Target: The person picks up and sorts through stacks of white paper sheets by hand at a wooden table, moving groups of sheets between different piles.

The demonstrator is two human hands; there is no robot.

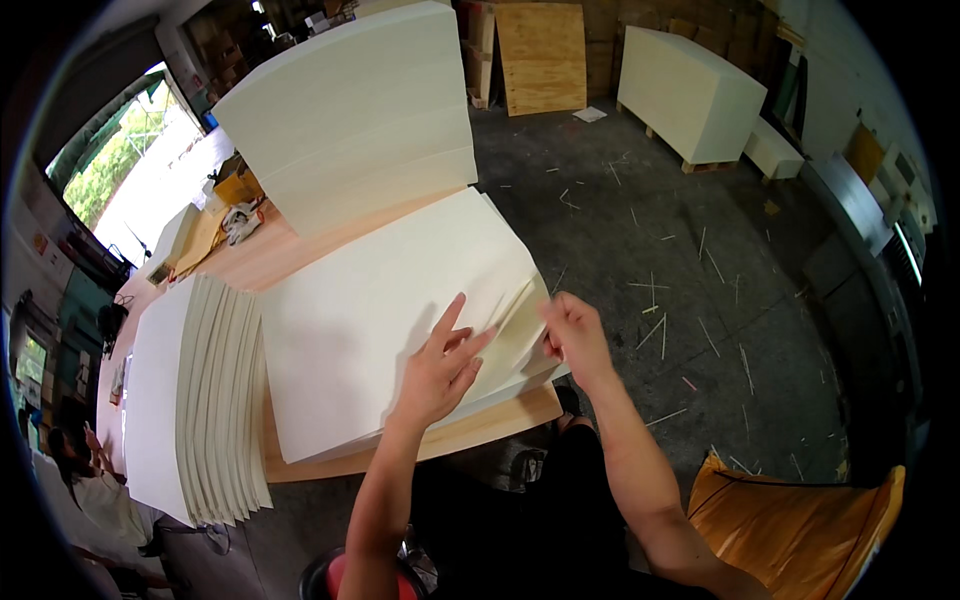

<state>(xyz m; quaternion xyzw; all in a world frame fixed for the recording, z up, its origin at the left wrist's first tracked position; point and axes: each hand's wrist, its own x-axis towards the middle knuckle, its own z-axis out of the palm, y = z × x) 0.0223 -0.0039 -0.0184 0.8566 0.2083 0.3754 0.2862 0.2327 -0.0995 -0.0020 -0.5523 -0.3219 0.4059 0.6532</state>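
Seeing right hand (pixel 577 338) curled nearly closed at the bent-up edge of the white sheets (pixel 370 275); blur, can't tell if it's pinching any. Left hand (pixel 437 368) just left of that, fingers spread, gripping nothing, over same sheets. Fanned stack (pixel 213 400) farther left; tall paper block (pixel 355 110) beyond both.

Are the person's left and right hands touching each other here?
Apart. The head view shows pale paper sheets in the gap between the left hand and the right hand.

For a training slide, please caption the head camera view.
On a tan table, left hand over a stack of white sheets, right hand at its curled edge.
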